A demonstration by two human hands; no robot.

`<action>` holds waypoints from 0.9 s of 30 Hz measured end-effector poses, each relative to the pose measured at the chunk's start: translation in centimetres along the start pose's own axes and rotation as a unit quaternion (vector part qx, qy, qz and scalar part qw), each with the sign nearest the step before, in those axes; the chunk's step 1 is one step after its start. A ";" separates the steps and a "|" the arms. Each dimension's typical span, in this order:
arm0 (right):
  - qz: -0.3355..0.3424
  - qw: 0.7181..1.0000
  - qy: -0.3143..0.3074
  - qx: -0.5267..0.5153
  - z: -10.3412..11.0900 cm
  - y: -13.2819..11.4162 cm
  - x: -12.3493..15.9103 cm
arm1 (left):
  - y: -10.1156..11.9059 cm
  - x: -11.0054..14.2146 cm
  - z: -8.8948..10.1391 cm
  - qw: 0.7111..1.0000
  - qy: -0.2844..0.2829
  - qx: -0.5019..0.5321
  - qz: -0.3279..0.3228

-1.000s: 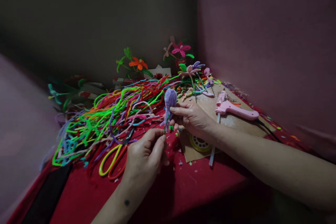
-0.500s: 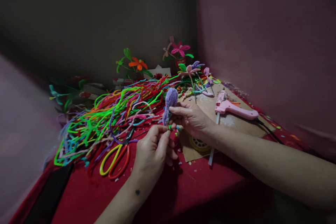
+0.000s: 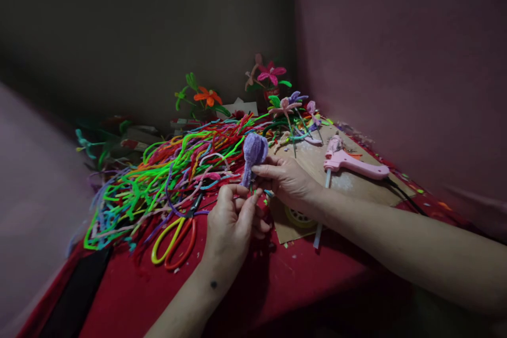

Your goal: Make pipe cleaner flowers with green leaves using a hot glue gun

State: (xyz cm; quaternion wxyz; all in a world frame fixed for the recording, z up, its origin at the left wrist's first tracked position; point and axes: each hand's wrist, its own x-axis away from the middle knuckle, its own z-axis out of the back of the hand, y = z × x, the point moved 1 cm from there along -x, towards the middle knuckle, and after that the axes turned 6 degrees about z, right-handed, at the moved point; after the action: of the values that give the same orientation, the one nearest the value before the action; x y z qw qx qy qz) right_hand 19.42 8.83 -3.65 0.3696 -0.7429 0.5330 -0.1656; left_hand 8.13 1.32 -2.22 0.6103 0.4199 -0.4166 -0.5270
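Two arms [image 3: 396, 243] slant inward, right hand [image 3: 291, 182] pinching purple petals [image 3: 254, 150] above left hand [image 3: 232, 224].

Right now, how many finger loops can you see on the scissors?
2, both on the scissors, over red cloth: the yellow loop on the left, the red loop right of it, nearer the left hand. Neither looks hidden.

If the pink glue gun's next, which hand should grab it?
Probably the right hand: it's nearer the glue gun than the left hand, though it is holding the purple fuzzy piece.
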 end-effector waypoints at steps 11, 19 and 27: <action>0.001 1.000 -0.009 0.018 0.0 0.4 0.0 | 1.9 -1.3 2.1 0.904 0.173 -0.319 -0.226; 0.006 0.998 -0.012 0.056 0.1 0.4 0.1 | 1.9 -3.3 1.8 0.867 0.134 -0.373 -0.303; 0.017 0.996 0.024 0.090 0.0 0.4 0.3 | 2.9 -1.6 1.8 0.853 0.166 -0.377 -0.321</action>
State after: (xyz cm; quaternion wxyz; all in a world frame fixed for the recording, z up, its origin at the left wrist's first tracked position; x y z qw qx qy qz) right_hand 19.29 8.47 -3.99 0.4245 -0.6932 0.5375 -0.2244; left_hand 7.17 3.02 1.01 0.5789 0.3493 0.0794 -0.7325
